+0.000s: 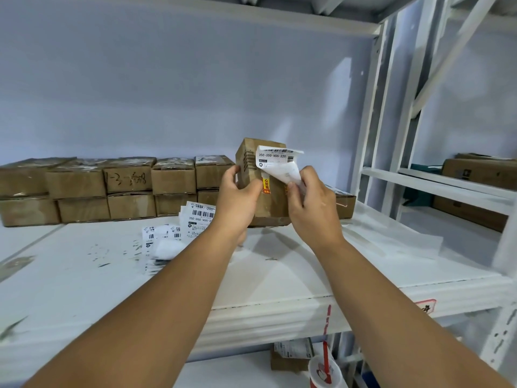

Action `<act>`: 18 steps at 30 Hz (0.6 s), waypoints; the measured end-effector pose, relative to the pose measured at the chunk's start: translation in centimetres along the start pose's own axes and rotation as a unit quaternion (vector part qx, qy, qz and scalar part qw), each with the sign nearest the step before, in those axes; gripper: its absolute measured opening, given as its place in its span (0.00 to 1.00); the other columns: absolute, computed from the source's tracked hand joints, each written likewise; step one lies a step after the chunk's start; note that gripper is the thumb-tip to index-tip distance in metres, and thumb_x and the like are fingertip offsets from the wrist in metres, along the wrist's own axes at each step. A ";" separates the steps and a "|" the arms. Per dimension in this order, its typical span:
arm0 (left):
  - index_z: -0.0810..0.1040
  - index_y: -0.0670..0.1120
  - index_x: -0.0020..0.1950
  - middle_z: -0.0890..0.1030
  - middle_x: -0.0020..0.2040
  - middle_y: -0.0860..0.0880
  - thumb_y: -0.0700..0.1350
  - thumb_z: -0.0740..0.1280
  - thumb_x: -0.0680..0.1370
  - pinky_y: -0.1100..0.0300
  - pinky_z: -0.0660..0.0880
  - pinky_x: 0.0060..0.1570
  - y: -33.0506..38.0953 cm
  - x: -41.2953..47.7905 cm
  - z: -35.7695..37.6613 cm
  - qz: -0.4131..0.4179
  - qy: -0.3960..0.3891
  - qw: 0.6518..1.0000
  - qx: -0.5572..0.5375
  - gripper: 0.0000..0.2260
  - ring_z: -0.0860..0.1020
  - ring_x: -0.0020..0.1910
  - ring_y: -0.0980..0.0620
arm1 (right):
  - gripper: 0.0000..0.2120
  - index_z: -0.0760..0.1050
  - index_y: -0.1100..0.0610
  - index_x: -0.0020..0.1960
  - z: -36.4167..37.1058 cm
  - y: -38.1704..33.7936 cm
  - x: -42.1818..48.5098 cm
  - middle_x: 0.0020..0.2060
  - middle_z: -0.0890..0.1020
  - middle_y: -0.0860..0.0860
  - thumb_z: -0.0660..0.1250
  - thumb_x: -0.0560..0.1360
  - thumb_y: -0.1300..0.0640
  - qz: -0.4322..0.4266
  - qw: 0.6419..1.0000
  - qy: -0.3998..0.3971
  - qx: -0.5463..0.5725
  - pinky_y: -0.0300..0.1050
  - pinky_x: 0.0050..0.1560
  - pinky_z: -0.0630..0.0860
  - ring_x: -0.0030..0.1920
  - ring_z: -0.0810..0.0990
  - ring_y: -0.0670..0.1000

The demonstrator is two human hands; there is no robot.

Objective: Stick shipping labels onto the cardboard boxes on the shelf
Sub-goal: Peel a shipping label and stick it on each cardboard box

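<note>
Head view is showing two bare forearms reaching over the white shelf [279,275]. The left hand [237,194] is gripping a cardboard box [272,205] stood on end, fingers curling round its left edge and thumb lying on the front face. The right hand [310,203] is pinching the lower corner of a shipping label [275,159] between thumb and forefinger. The label is curling away from the box just above those fingers, and its upper part seems to be meeting the cardboard.

To do this well, the left fingers should be holding the box steady while the right ones are lowering the label gradually from the stuck edge downward. They should then be smoothing it flat so no crease is crossing the barcode.

Below the shelf edge, a red cup [324,372] is standing; whether anything is in it cannot be told. Left of the left fingers, loose labels [195,217] are lying on the shelf. Beyond them, stacked boxes [126,189] are sitting two high against the wall, all closed, so their contents are hidden.
</note>
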State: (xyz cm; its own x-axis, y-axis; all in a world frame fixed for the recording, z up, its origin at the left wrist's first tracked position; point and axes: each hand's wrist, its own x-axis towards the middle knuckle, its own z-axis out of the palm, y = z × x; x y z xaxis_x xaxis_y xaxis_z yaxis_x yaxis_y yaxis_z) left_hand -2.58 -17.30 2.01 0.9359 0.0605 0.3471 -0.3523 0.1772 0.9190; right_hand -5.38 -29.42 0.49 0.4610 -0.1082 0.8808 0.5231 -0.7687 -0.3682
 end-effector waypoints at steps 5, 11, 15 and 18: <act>0.69 0.53 0.65 0.81 0.48 0.55 0.40 0.65 0.74 0.50 0.78 0.54 0.0 -0.1 0.1 -0.005 -0.006 1.000 0.007 0.21 0.81 0.49 0.51 | 0.09 0.60 0.56 0.45 -0.2 -0.1 -0.1 0.35 0.71 0.53 0.59 0.79 0.63 -0.002 1.000 0.002 0.011 0.43 0.36 0.55 0.37 0.64 0.54; 0.68 0.53 0.66 0.81 0.48 0.54 0.41 0.65 0.73 0.47 0.77 0.55 0.0 -0.1 0.0 -0.008 -0.008 1.000 0.015 0.22 0.81 0.49 0.50 | 0.09 0.60 0.56 0.45 -0.1 -0.2 0.0 0.36 0.71 0.52 0.60 0.79 0.63 -0.008 1.000 -0.009 0.009 0.42 0.37 0.55 0.37 0.65 0.53; 0.68 0.54 0.66 0.80 0.48 0.54 0.40 0.65 0.74 0.47 0.77 0.56 -0.1 -0.1 0.0 -0.003 -0.014 1.000 0.012 0.22 0.81 0.50 0.51 | 0.08 0.61 0.56 0.45 -0.1 0.0 0.0 0.37 0.71 0.52 0.60 0.78 0.63 -0.006 1.000 -0.027 0.004 0.41 0.38 0.56 0.39 0.65 0.52; 0.68 0.55 0.64 0.81 0.47 0.55 0.40 0.65 0.74 0.46 0.76 0.57 -0.2 0.0 0.0 -0.001 -0.016 1.000 0.013 0.21 0.81 0.51 0.50 | 0.04 0.66 0.59 0.46 0.0 0.1 0.1 0.37 0.70 0.51 0.61 0.77 0.64 -0.013 1.000 -0.027 0.004 0.41 0.38 0.56 0.38 0.65 0.52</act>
State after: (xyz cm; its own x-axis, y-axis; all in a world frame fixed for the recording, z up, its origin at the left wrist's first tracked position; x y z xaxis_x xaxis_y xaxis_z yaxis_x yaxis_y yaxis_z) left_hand -2.54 -17.34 1.83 0.9357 0.0279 0.3517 -0.3517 0.1521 0.9237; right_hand -5.33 -29.51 0.51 0.4842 -0.0542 0.8733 0.5408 -0.7660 -0.3474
